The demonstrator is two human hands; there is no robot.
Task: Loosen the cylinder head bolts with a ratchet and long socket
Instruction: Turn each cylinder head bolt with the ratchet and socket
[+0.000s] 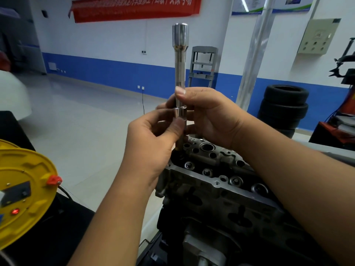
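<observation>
Two bare arms come up from the bottom edge. No sleeves show on either forearm, and no watch, ring or glove either. The left grip (153,131) and the right grip (207,114) are bare hands. The right thumb has a short, pale nail. The fingers are short and thick.

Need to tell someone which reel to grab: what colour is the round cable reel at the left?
Yellow, with an orange tab: the round cable reel, in the head view.
</observation>
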